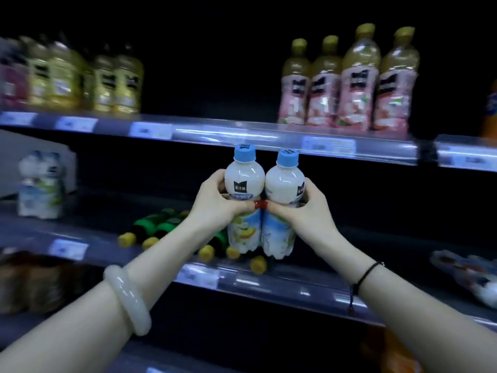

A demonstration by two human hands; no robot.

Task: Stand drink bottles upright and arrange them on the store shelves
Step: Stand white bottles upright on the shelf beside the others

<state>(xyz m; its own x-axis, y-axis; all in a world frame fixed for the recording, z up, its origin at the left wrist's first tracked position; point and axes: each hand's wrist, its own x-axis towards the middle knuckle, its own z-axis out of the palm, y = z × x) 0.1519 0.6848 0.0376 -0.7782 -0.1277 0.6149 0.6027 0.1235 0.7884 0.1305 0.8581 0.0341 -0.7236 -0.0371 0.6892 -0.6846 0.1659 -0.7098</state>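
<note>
Two white milky drink bottles with blue caps stand upright side by side in the air in front of the middle shelf (pixel 282 275). My left hand (pixel 215 203) grips the left bottle (pixel 244 184) at its waist. The right bottle (pixel 283 189) is held the same way by my right hand (pixel 312 211). The thumbs meet between the two bottles. Behind them, several green bottles with yellow caps (pixel 158 227) lie on their sides on the middle shelf.
On the upper shelf (pixel 242 134) stand pink-labelled bottles (pixel 347 84) at the right and yellow ones (pixel 80 79) at the left, with a gap between. More white bottles (pixel 40 184) stand at the middle shelf's left. Packaged goods (pixel 468 275) lie at the right.
</note>
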